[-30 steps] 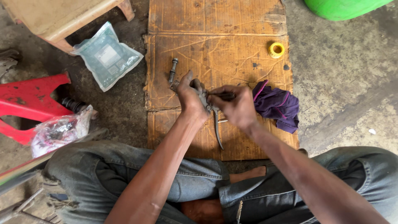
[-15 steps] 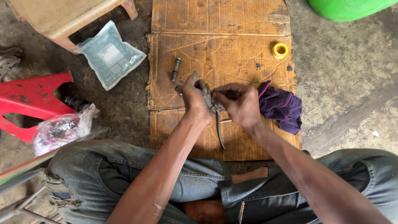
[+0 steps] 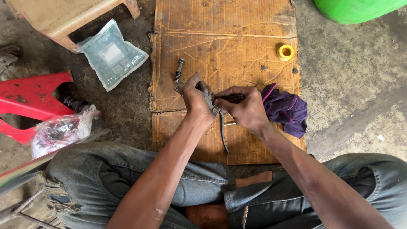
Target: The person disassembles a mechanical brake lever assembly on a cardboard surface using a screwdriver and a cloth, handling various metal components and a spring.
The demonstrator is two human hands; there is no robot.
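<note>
With the lever clamped in the left hand and a tool gripped by the right hand, fingers could easily get jabbed on a slip.

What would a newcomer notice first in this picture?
Probably the two hands at the centre: the left hand and right hand grip a grey metal lever part over a worn cardboard sheet. A purple cloth lies just right of them, a red metal frame far left.
</note>
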